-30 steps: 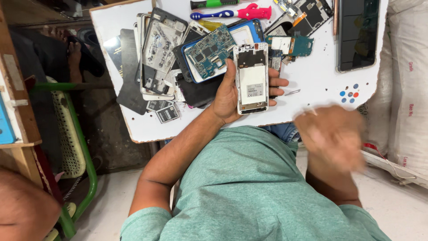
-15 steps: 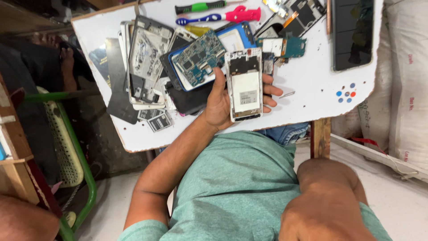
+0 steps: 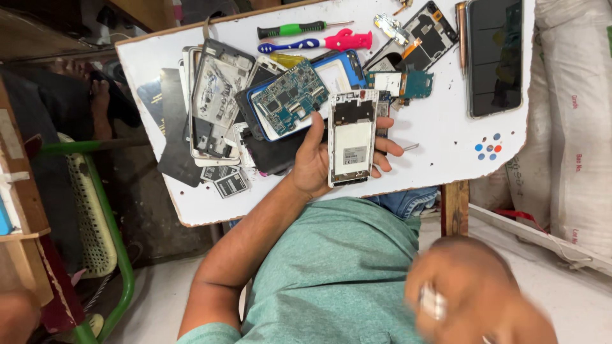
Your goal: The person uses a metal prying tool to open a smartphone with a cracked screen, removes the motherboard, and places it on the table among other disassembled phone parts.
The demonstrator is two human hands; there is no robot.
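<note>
Blur hides most of the right hand [image 3: 475,293] close to the camera, so I cannot tell how its fingers are set. Farther off, the left hand [image 3: 319,159] holds an opened phone [image 3: 352,137] above the white table [image 3: 440,137], fingers wrapped around its edges. Beyond lie a circuit board [image 3: 290,97] and screwdrivers [image 3: 306,37].

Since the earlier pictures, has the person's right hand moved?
Yes. The right hand has dropped away from the white table toward the teal shirt, now blurred, close to the camera.
</note>
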